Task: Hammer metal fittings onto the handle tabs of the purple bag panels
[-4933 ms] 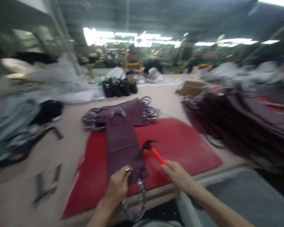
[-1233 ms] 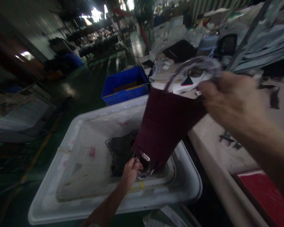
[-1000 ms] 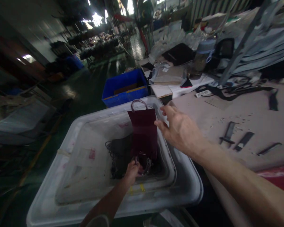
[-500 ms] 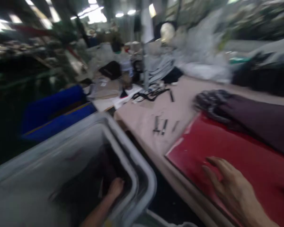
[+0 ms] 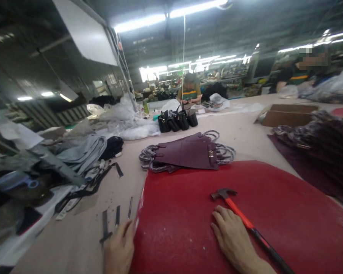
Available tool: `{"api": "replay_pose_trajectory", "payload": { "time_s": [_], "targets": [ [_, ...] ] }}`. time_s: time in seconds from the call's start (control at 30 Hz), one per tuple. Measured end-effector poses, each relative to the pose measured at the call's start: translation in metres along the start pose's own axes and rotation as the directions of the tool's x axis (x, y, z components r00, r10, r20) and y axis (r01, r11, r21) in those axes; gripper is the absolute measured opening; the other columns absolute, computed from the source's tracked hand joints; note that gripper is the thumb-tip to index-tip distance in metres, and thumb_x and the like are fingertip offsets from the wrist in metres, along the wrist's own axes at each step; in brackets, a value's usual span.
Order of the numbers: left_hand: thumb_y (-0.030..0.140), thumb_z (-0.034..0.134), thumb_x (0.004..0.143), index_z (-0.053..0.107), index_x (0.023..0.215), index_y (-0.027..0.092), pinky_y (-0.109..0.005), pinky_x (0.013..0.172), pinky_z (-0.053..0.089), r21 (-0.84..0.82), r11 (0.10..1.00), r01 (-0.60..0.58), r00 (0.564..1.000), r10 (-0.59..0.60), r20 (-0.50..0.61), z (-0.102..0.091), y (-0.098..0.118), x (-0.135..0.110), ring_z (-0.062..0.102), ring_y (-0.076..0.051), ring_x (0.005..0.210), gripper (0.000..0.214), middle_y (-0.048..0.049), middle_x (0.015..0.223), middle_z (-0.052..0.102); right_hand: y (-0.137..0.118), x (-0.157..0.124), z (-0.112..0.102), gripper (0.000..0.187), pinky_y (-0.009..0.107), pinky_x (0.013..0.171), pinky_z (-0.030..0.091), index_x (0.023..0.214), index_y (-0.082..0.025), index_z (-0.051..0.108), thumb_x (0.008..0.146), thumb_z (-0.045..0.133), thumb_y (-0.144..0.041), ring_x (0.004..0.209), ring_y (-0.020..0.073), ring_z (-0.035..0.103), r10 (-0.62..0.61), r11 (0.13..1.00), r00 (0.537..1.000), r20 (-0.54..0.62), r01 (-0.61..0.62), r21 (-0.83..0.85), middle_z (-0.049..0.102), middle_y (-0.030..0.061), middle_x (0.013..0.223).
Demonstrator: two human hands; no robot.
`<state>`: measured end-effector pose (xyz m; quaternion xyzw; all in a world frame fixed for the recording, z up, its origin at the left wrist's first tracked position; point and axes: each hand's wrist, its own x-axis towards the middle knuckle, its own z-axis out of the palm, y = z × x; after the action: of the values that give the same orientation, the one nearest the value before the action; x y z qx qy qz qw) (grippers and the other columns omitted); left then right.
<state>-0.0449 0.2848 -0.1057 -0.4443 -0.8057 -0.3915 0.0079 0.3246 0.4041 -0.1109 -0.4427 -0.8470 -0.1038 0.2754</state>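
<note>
Resting flat on the red mat (image 5: 188, 213), the right hand (image 5: 234, 239) had its fingers (image 5: 218, 219) stretched out and released, grasping nothing. The hammer (image 5: 247, 222) lay on the mat just beside that hand, along its right side. Its dark head pointed toward the far edge of the counter (image 5: 246, 129), and its orange handle ran back toward the near edge, turning black lower down. Whether the hand's edge actually touched the handle could not be told.

The left hand (image 5: 119, 249) lay at the mat's left edge, fingers loose and holding nothing that showed. Its lower part was cut off by the bottom of the view. A few thin metal strips (image 5: 116, 219) lay on the bare counter just beyond its fingertips.

The hammer's grip end ran out of view at the bottom. A dark purple pile (image 5: 317, 140) along the counter's right edge was blurred and hard to make out.

At the mat's far edge lay a stack of purple bags (image 5: 188, 154), their handles poking out on both sides. Farther back stood a row of small black handbags (image 5: 177, 121), and a person (image 5: 189, 91) sat beyond them. Near the far right corner sat a cardboard box (image 5: 288, 116), whose inside did not show.
</note>
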Motion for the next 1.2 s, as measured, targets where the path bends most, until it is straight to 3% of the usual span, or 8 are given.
{"api": "replay_pose_trajectory", "payload": {
  "time_s": [0.23, 0.4, 0.57, 0.7, 0.8, 0.9, 1.0, 1.2],
  "targets": [
    [0.02, 0.052, 0.094, 0.064, 0.123, 0.012, -0.038, 0.106, 0.05, 0.066, 0.903, -0.424, 0.859, 0.379, 0.343, 0.115, 0.166, 0.101, 0.063, -0.026, 0.12, 0.033, -0.0156, 0.126, 0.066, 0.034, -0.012, -0.006, 0.029, 0.04, 0.076, 0.05, 0.115, -0.014, 0.065, 0.093, 0.047, -0.01, 0.095, 0.0282, 0.06, 0.169, 0.945, 0.982, -0.082, -0.185, -0.27, 0.062, 0.0167, 0.119],
    [0.022, 0.057, 0.093, 0.061, 0.128, 0.014, -0.038, 0.115, 0.041, -0.032, 0.787, -0.615, 0.67, 0.544, 0.506, 0.187, 0.255, 0.095, 0.052, -0.026, 0.132, 0.036, -0.014, 0.137, 0.059, 0.074, -0.046, -0.024, 0.033, 0.032, 0.06, 0.045, 0.108, -0.015, 0.067, 0.085, 0.05, 0.001, 0.073, 0.0214, 0.057, 0.265, 0.879, 0.964, -0.039, -0.258, -0.402, 0.061, 0.0077, 0.089],
    [0.032, 0.062, 0.091, 0.051, 0.139, 0.018, -0.05, 0.123, 0.03, -0.149, 0.662, -0.735, 0.478, 0.661, 0.579, 0.25, 0.329, 0.073, 0.038, -0.031, 0.144, 0.051, -0.012, 0.149, 0.05, 0.09, -0.062, -0.044, 0.021, 0.033, 0.057, 0.041, 0.108, -0.014, 0.066, 0.093, 0.052, -0.01, 0.073, 0.0229, 0.055, 0.406, 0.781, 0.906, -0.12, -0.412, -0.47, 0.06, 0.0092, 0.094],
    [0.039, 0.067, 0.088, 0.046, 0.14, 0.012, -0.053, 0.122, 0.029, -0.116, 0.665, -0.738, 0.481, 0.639, 0.601, 0.283, 0.367, 0.053, 0.044, -0.033, 0.137, 0.063, -0.017, 0.142, 0.053, 0.09, -0.061, -0.048, 0.019, 0.033, 0.057, 0.038, 0.11, -0.013, 0.065, 0.096, 0.052, -0.014, 0.074, 0.0239, 0.053, 0.463, 0.752, 0.882, -0.085, -0.442, -0.488, 0.058, 0.0086, 0.09],
    [0.035, 0.067, 0.088, 0.055, 0.126, 0.01, -0.051, 0.116, 0.035, -0.048, 0.707, -0.705, 0.566, 0.602, 0.563, 0.287, 0.369, 0.037, 0.056, -0.031, 0.121, 0.047, -0.0159, 0.123, 0.062, 0.091, -0.061, -0.047, 0.018, 0.032, 0.055, 0.035, 0.108, -0.013, 0.064, 0.097, 0.051, -0.017, 0.073, 0.0236, 0.052, 0.462, 0.762, 0.883, -0.084, -0.444, -0.471, 0.057, 0.0091, 0.089],
    [0.029, 0.062, 0.09, 0.061, 0.107, 0.014, -0.047, 0.113, 0.04, -0.103, 0.679, -0.727, 0.544, 0.661, 0.517, 0.267, 0.339, 0.017, 0.059, -0.027, 0.109, 0.022, -0.0115, 0.108, 0.065, 0.093, -0.06, -0.047, 0.019, 0.032, 0.053, 0.033, 0.107, -0.013, 0.063, 0.098, 0.049, -0.021, 0.071, 0.0239, 0.051, 0.477, 0.768, 0.873, -0.098, -0.469, -0.436, 0.058, 0.0102, 0.09],
    [0.031, 0.061, 0.091, 0.061, 0.094, 0.017, -0.047, 0.11, 0.044, -0.2, 0.623, -0.756, 0.489, 0.741, 0.461, 0.222, 0.281, -0.006, 0.06, -0.026, 0.102, 0.014, -0.0096, 0.099, 0.064, 0.091, -0.056, -0.049, 0.023, 0.033, 0.053, 0.032, 0.107, -0.013, 0.064, 0.098, 0.046, -0.024, 0.071, 0.026, 0.05, 0.496, 0.775, 0.863, -0.094, -0.489, -0.4, 0.058, 0.0129, 0.09],
    [0.042, 0.063, 0.089, 0.058, 0.113, 0.016, -0.062, 0.118, 0.033, -0.276, 0.67, -0.69, 0.544, 0.73, 0.413, 0.101, 0.165, -0.058, 0.056, -0.032, 0.125, 0.036, -0.0153, 0.123, 0.064, 0.085, -0.051, -0.054, 0.036, 0.037, 0.054, 0.027, 0.108, -0.008, 0.067, 0.095, 0.042, -0.031, 0.073, 0.032, 0.05, 0.533, 0.787, 0.843, -0.071, -0.525, -0.326, 0.057, 0.0193, 0.087]
  ]
}}
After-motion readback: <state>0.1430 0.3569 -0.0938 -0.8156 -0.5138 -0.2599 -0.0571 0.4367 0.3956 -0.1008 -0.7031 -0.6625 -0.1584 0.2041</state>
